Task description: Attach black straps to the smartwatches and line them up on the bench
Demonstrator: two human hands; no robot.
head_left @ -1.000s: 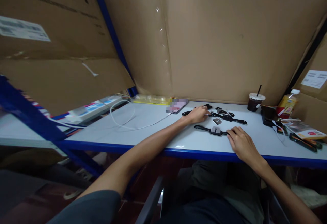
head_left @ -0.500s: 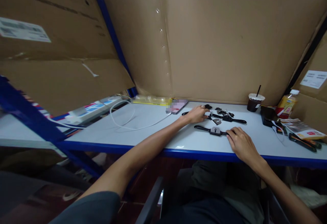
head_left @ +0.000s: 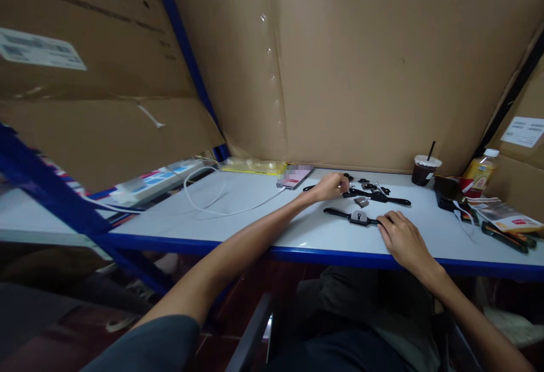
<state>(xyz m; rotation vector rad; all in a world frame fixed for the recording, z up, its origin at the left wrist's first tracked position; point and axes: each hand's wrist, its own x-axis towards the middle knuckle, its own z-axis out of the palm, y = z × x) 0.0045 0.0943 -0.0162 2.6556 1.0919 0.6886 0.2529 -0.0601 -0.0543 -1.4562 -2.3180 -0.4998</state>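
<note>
Near black tool [head_left: 359,218], gripped at one end by right hand [head_left: 403,238], is best kept flat; whether anything is pinched by left hand [head_left: 329,187] cannot be told

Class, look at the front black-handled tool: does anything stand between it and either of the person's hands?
Nothing visible blocks the front tool. The right hand covers its right end. Between the left hand and the tool's left handle, only tabletop shows; the small metal piece lies behind its middle, off that path.
</note>
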